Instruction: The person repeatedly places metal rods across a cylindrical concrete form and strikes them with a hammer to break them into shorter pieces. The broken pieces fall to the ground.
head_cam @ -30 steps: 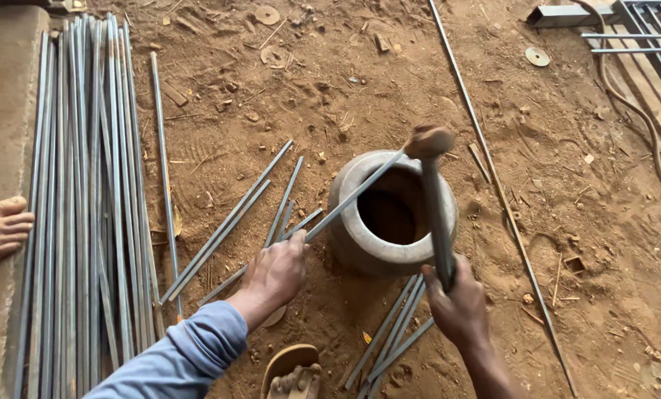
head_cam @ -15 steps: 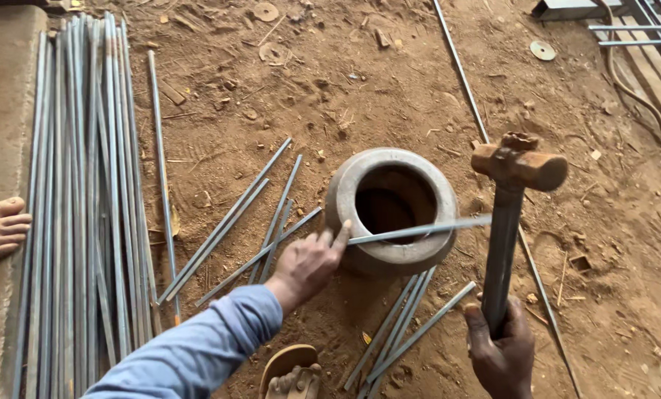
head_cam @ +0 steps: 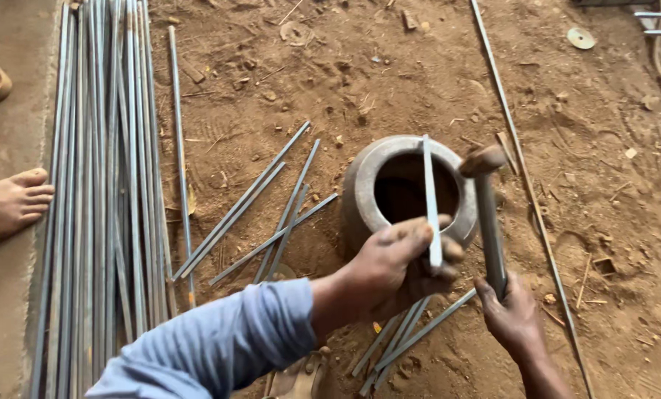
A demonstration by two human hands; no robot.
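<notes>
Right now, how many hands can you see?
2. The left hand holds a flat metal strip over the pot; the right hand grips a hammer beside it.

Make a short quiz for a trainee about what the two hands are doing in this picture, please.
1. True or false: the left hand holds a flat metal strip across the ring's opening.
2. What does the right hand grip? A) hammer B) saw C) brush
3. Where does the long rod bundle lie relative to the metal ring?

Key: 1 true. 2 A, the hammer. 3 To its left, on the dirt ground.
</notes>
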